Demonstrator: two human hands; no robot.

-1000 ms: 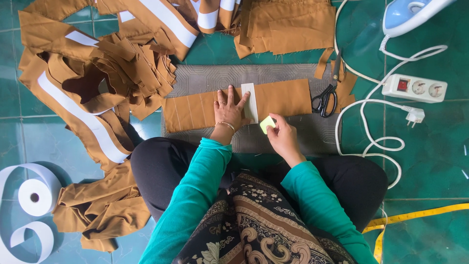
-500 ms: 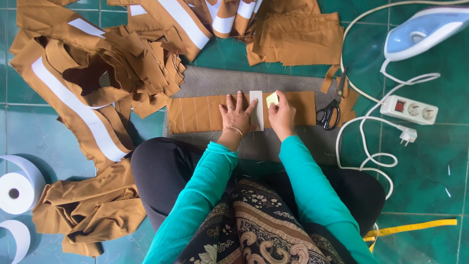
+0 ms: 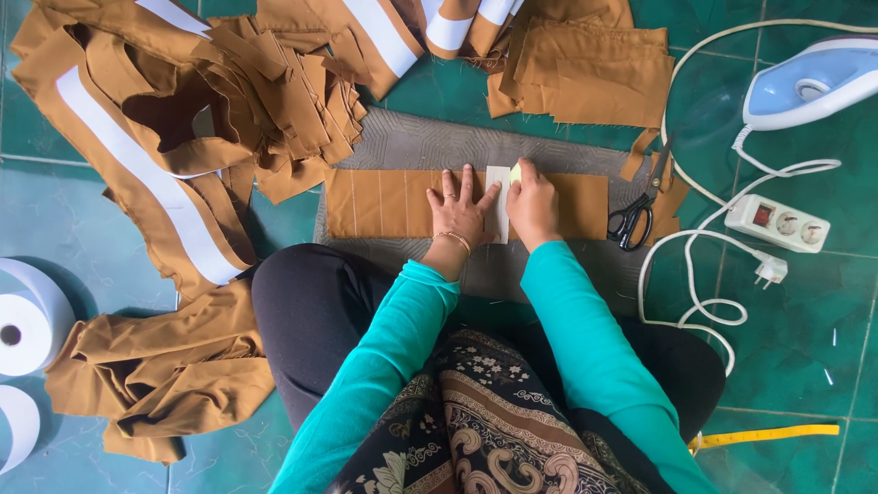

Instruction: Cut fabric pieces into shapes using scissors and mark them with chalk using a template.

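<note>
Person's sitting on the green tiled floor (image 3: 805, 329), knees in black and a patterned cloth over the lap, teal sleeves reaching forward. Left hand (image 3: 460, 209) lies flat with its fingers spread wide on a long brown fabric strip (image 3: 384, 203) — not gripping anything, just pressing it down, thumb touching the edge of a small white template (image 3: 498, 203) that sits upright across the strip. Right hand (image 3: 534, 203) is right beside it on the other side of the template, fingers curled shut around a little yellowish piece of chalk (image 3: 516, 172), its tip at the template's top edge. The strip already shows a few thin lines across it to the left of the hands. It rests on a grey mat (image 3: 430, 146).

Just right of the strip are black-handled scissors (image 3: 633, 218), then a white power strip (image 3: 777, 222) with its cord looping around, and a blue-and-white iron (image 3: 809, 82) further up. A yellow tape measure (image 3: 764, 435) lies near the right knee. Left side has piles of brown fabric with white bands (image 3: 174, 119), plus white rolls (image 3: 26, 322) at the edge — more folded brown pieces (image 3: 590, 73) at the top.
</note>
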